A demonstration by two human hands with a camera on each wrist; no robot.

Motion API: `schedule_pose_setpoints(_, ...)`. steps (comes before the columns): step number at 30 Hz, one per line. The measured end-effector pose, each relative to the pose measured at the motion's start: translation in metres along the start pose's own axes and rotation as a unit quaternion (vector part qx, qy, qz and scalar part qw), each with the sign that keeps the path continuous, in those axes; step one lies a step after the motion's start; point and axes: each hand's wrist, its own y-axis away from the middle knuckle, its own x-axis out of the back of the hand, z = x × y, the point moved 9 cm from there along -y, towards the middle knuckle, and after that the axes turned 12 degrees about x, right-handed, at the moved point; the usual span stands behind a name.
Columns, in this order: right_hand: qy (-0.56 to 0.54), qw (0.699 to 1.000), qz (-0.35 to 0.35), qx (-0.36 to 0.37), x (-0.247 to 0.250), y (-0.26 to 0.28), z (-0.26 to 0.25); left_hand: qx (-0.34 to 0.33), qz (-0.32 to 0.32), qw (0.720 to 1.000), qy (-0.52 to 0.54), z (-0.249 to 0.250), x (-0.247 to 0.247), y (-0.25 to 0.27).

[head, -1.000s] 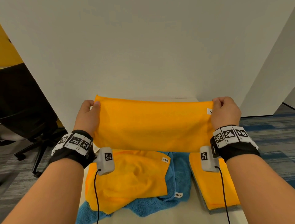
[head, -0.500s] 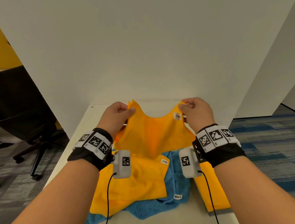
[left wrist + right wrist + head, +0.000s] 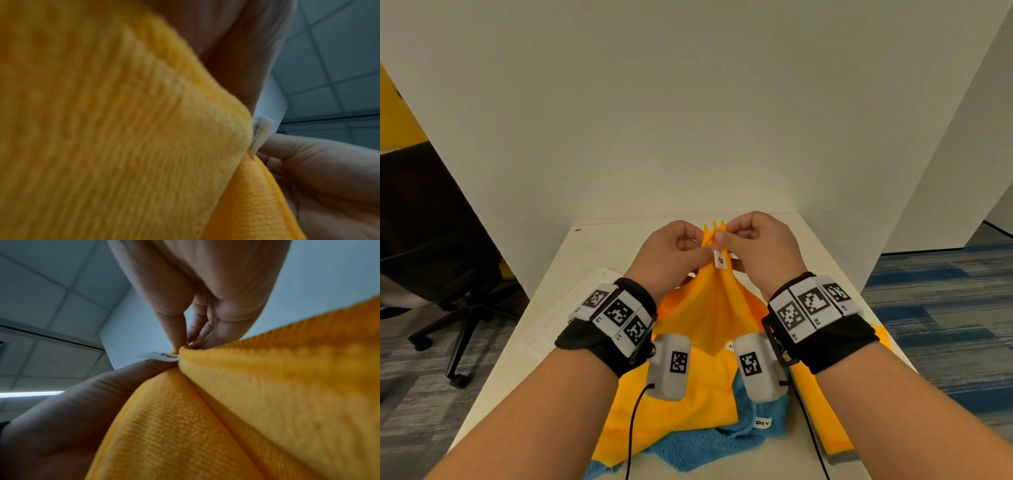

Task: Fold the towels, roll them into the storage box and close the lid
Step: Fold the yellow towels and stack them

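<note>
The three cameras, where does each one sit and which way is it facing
Head: on the head, looking down at the table; both forearms, left hand and right hand show.
Left wrist: looks up along the orange towel; fingers show.
Right wrist: looks up likewise; fingers show.
Shared: the towel's white tag.

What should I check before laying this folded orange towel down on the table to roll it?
1. Both hands hold the top corners: left hand and right hand pinch the orange towel together. Ok.
2. Corners aligned: the tips stick up side by side above the fingers; the match below is hidden. Cannot tell.
3. Towel hangs free: its lower edge reaches the orange towel on the table; contact unclear. Cannot tell.
4. Free spot on the table: bare surface shows behind the hands. Ok.
5. Storage box ready: a pale flat shape lies at left, but no box is identifiable. Cannot tell.
6. Blue towel remains unfolded beneath. Not ok.
</note>
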Motion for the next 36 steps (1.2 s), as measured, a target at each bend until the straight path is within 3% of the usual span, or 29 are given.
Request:
schedule_pose_setpoints(14, -0.028, 0.999, -0.035, 0.014, -0.007, 0.008, -0.012, -0.005, -0.006, 1.000, 0.001, 0.001, 0.003, 0.007)
schedule_pose_setpoints(26, 0.045, 0.998, -0.029, 0.041, -0.005, 0.005, -0.008, -0.013, 0.015, 1.000, -0.022, 0.001, 0.005, 0.007)
schedule_pose_setpoints(36, 0.054, 0.998, -0.018, 0.025, 0.002, 0.000, -0.004, -0.021, -0.061, 0.995, -0.072, 0.002, -0.002, 0.008)
